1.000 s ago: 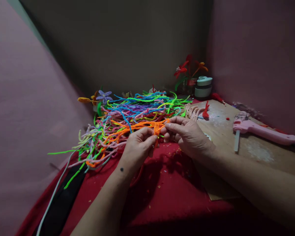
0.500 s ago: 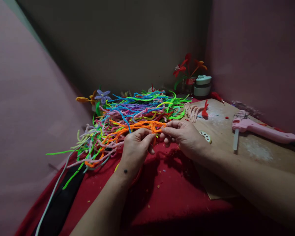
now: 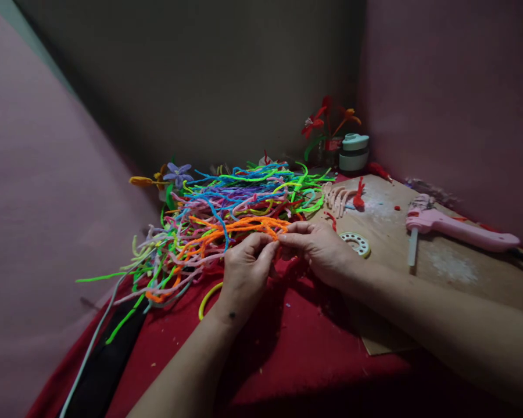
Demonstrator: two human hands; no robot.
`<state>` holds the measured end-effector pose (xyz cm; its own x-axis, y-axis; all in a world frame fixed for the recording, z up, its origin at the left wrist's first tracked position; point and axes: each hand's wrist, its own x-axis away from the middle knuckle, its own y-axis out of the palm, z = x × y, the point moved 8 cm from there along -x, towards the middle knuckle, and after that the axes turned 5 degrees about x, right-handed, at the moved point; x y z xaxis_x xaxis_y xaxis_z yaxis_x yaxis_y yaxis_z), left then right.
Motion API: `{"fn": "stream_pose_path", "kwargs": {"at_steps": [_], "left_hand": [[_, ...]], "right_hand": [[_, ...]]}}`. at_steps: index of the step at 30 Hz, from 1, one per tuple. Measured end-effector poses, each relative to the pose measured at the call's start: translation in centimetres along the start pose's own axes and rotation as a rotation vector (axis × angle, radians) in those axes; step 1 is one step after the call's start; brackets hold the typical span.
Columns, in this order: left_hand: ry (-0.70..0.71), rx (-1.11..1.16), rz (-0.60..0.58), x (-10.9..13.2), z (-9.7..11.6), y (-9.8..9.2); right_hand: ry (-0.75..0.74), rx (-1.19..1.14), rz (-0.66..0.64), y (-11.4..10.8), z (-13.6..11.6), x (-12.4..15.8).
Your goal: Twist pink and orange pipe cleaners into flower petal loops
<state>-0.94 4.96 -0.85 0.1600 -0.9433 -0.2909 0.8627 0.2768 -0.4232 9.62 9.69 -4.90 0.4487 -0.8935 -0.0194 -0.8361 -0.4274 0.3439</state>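
Observation:
My left hand [image 3: 247,268] pinches an orange pipe cleaner [image 3: 273,231] between thumb and fingers. Close against it, my right hand [image 3: 316,249] has its thumb and fingertips closed on the same orange piece. Fingers cover the exact spot where it is gripped. More orange stems [image 3: 213,233] lie just behind, on a large tangled pile of pipe cleaners [image 3: 244,194] in blue, pink, green, purple and yellow. Beneath my left wrist, part of a yellow ring-shaped thing [image 3: 206,302] shows on the red cloth [image 3: 287,348].
A brown board [image 3: 440,255] at the right carries a pink glue gun [image 3: 462,226], a round white disc with holes [image 3: 356,244] and curled pale stems [image 3: 339,200]. Behind stand red fuzzy flowers [image 3: 316,123] and a pale green container [image 3: 354,152]. A white cable [image 3: 91,342] runs down the left.
Both hands have come closer together and slightly lower, still on the orange piece. More of the yellow ring and the white disc shows. The whole view has shifted a little.

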Motion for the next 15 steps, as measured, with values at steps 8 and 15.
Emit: {"fn": "stream_pose_path", "kwargs": {"at_steps": [8, 15], "left_hand": [[-0.092, 0.175, -0.088, 0.0, 0.9, 0.2], [-0.252, 0.417, -0.172, -0.1, -0.2, 0.7]], "right_hand": [[-0.002, -0.116, -0.136, 0.9, -1.1, 0.1], [-0.069, -0.078, -0.161, 0.8, -0.9, -0.2]]}}
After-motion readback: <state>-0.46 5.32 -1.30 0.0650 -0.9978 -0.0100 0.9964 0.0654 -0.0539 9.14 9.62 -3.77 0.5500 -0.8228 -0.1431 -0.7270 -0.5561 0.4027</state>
